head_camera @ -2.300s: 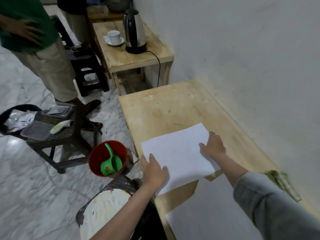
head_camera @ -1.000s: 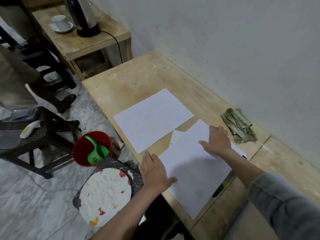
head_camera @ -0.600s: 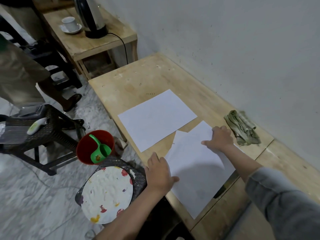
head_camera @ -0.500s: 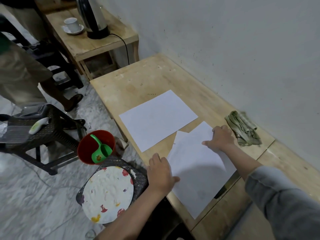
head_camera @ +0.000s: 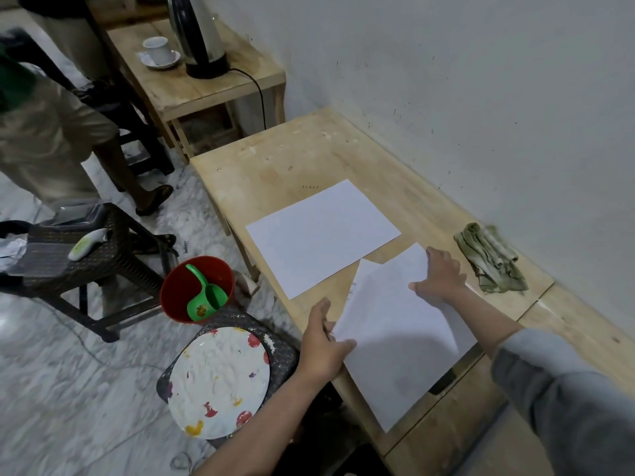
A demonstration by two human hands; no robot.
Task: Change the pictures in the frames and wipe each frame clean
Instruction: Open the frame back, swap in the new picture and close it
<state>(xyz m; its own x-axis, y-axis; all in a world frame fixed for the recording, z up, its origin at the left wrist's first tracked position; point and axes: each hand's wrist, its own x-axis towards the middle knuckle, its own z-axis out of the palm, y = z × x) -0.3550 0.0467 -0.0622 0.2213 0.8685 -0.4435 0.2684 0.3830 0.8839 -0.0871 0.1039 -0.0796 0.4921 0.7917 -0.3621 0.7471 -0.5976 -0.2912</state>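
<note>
Just beside the green rag (head_camera: 489, 261) on the wooden table (head_camera: 309, 156), thin limp white sheet (head_camera: 395, 324), probably light and quick to crease, pinched at its near-left edge by left hand (head_camera: 323, 345), right hand (head_camera: 441, 274) flat on top, best lifted by two edges

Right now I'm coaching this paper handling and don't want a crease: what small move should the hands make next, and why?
Probably lift the near sheet evenly with both hands. The left hand already pinches its left edge, which is raised off the wooden table, while the right hand only presses the far edge flat. Raising one side alone could bend the sheet.
</note>
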